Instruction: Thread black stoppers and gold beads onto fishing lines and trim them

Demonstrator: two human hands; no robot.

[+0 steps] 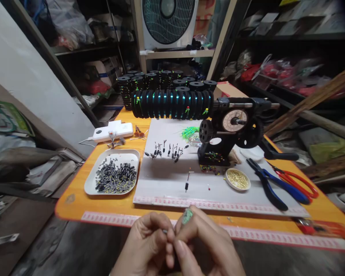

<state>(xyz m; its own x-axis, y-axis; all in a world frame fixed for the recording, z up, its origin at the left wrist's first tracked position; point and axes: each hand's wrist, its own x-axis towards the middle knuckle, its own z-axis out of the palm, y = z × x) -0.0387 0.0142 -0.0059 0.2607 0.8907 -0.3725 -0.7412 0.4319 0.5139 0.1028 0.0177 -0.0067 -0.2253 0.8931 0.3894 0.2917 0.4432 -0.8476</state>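
Bare left hand (146,243) and bare right hand (208,243) close together at near edge of orange wooden table (70,207); tiny grey piece (165,231) pinched in left fingertips, detail too small to read. Mottled green wrap (186,216) on a right finger. Beyond: flat pale-grey board (161,184) bearing black geared apparatus (227,135) with round cream dial, horizontal stack of black spools (172,104) at its left. Shallow white tray (89,180) of small black and grey parts beside board; round white dish (238,189) of gold-coloured bits near blue-and-black-handled pliers (266,182).
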